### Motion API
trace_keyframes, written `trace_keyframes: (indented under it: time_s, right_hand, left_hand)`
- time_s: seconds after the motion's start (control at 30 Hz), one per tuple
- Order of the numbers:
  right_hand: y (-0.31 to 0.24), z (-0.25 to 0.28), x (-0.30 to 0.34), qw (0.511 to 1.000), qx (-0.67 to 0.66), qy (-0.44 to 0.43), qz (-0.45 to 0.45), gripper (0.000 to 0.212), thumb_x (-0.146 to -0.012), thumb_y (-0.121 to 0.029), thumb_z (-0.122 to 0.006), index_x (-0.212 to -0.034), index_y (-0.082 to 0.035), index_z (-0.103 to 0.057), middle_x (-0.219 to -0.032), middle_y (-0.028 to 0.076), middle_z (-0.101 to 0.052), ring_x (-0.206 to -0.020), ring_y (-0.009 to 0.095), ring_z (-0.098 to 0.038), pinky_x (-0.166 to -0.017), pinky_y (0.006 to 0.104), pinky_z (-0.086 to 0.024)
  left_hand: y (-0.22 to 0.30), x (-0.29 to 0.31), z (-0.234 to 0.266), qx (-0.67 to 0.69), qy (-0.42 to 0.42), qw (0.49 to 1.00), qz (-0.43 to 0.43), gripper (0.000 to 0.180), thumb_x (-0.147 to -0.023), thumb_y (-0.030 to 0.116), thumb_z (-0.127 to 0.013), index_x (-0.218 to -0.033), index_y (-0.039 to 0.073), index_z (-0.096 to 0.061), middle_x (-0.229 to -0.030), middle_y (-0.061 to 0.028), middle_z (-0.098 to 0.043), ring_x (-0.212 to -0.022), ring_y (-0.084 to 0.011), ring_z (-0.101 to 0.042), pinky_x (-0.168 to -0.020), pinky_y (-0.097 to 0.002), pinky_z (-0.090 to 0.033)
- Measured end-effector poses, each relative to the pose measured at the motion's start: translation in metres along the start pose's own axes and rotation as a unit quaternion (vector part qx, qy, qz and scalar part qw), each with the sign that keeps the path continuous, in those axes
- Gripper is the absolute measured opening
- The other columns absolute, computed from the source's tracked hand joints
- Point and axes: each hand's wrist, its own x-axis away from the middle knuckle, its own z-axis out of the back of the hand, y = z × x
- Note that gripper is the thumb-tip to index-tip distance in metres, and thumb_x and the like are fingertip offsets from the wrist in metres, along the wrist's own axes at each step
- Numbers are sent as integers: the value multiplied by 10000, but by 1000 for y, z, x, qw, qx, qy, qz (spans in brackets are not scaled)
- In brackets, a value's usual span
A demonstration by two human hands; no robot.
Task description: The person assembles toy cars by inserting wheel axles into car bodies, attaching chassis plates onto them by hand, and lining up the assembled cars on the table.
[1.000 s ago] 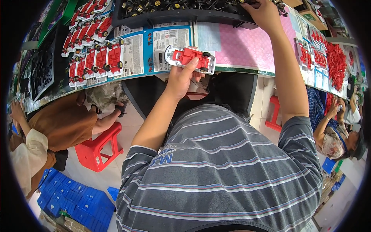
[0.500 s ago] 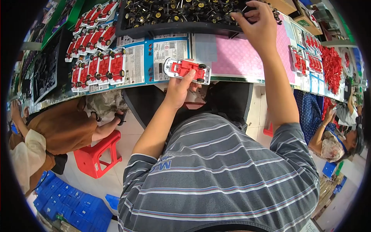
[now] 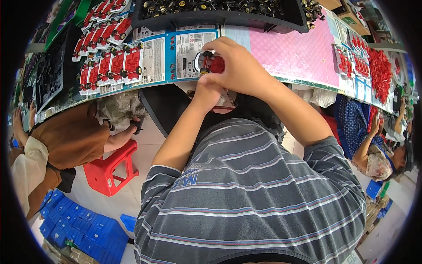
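Observation:
Both my hands meet at the table's near edge on a red toy car (image 3: pixel 210 63) with black wheels, lying in a clear plastic shell. My left hand (image 3: pixel 206 90) grips it from below. From above, my right hand (image 3: pixel 239 66) covers most of the car, fingers curled over it. The car rests over blue and white printed cards (image 3: pixel 187 50). A black tray (image 3: pixel 220 15) of small black wheels sits at the back of the table, beyond my hands.
Rows of packed red toy cars (image 3: pixel 112 61) lie at the left, more red parts (image 3: pixel 380 70) at the right. A pink mat (image 3: pixel 294 53) covers the table's right part. Seated people flank me: one on a red stool (image 3: pixel 110 169), another (image 3: pixel 373 145) right. Blue crates (image 3: pixel 74 220) sit on the floor.
My right hand has come back from the black wheel tray and now rests on the red car beside my left hand. The view has shifted closer to the table.

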Motion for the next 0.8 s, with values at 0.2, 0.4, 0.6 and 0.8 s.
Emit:
trace_keyframes:
  time_s: [0.2,0.4,0.6,0.8]
  right_hand:
    - [7,18,12,999,-29,41,-14,466,-773,-232,-853,-1133,-7,-660,-1046,105,-688,-982,229,-663,-867,350,-529]
    - [59,21,27,983,-61,115,-126,323,-821,-216,-813,-1023,7,-696,-998,148,-706,-912,250,-692,-826,339,-541]
    - [100,-1,44,950,220,218,-49,219,-815,-145,-760,-963,3,-695,-904,159,-654,-853,348,-643,-770,415,-523]
    - [101,-7,40,949,222,214,-61,204,-816,-145,-732,-962,-8,-693,-929,152,-641,-875,358,-619,-790,443,-500]
  left_hand:
    - [17,5,-5,64,1,998,2,279,-1016,245,-607,-1202,43,-560,-942,-25,-650,-723,-79,-603,-594,-233,-473]
    - [29,20,15,97,26,995,23,352,-1023,307,-579,-1266,58,-521,-1100,-75,-680,-845,-94,-653,-619,-219,-513]
    - [44,39,39,160,31,987,17,324,-1001,214,-609,-1270,47,-540,-1123,-72,-675,-917,-125,-646,-684,-278,-516]
    - [62,47,61,169,39,985,-10,323,-956,125,-641,-1253,32,-553,-1111,-89,-679,-944,-167,-659,-698,-305,-526]
